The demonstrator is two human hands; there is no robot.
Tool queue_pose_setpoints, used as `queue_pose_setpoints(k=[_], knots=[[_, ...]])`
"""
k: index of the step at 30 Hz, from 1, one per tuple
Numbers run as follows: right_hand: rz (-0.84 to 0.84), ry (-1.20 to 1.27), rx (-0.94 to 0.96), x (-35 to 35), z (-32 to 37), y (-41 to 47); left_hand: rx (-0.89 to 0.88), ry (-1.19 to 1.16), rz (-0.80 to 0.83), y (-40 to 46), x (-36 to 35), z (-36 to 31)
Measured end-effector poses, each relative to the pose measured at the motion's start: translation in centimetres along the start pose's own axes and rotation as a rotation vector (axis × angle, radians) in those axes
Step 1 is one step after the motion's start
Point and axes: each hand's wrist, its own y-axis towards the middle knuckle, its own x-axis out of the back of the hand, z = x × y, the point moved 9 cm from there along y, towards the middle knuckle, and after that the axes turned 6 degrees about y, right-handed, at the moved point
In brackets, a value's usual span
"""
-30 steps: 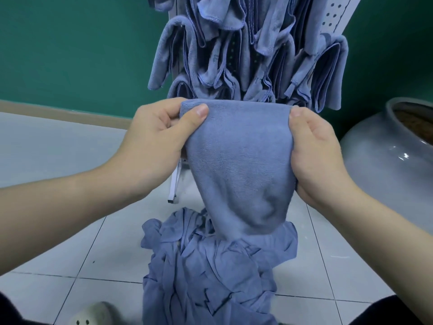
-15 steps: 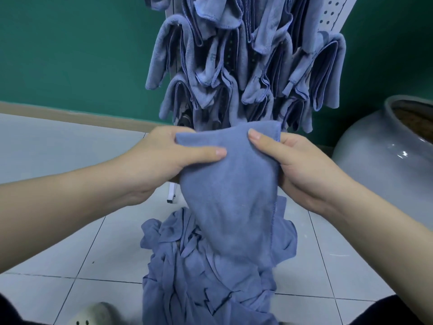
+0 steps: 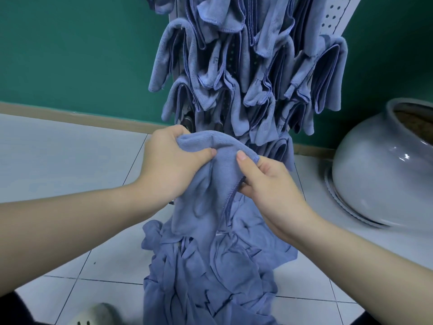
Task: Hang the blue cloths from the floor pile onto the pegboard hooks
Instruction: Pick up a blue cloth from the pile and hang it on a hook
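Pinching seen at both hands: blue cloth (image 3: 206, 184) held by left hand (image 3: 171, 163) and right hand (image 3: 269, 184), thumbs curled over folded top edge. Cloth hung above floor pile (image 3: 210, 273), below cloth-laden pegboard (image 3: 332, 17). White tiled floor (image 3: 58, 148), green wall (image 3: 70, 48), grey pot (image 3: 379, 167) at right.

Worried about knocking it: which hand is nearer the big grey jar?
Right. The right hand is beside the grey jar, apart; the left hand lies farther left.
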Motion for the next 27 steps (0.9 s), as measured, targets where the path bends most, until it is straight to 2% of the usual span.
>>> queue_pose_setpoints(k=[3, 7, 13, 16, 20, 22, 27], knots=[[-0.03, -0.06, 0.096, -0.3, 1.2, -0.5, -0.058, -0.011, 0.018, -1.1, -0.2, -1.1], [-0.043, -0.127, 0.235, -0.4, 3.0, -1.3, -0.187, -0.121, 0.12, -3.4, -0.7, -3.4], [-0.11, -0.133, 0.281, 0.5, 4.3, -1.6, -0.398, -0.143, 0.274, -5.9, -1.8, -5.7], [-0.07, -0.119, 0.277, -0.1, 4.3, -1.9, -0.477, -0.051, 0.229, -5.4, -1.6, -5.8], [0.033, -0.131, 0.301, -0.9, 4.5, -2.5, -0.398, -0.018, 0.161, -3.7, -1.0, -4.9], [0.096, -0.118, 0.308, -1.3, 4.6, -2.8, -0.331, -0.043, 0.184, -3.0, -1.2, -4.3], [0.052, -0.126, 0.42, -0.9, 6.1, -2.6, -0.143, -0.223, 0.465, -3.9, -3.5, -3.5]])
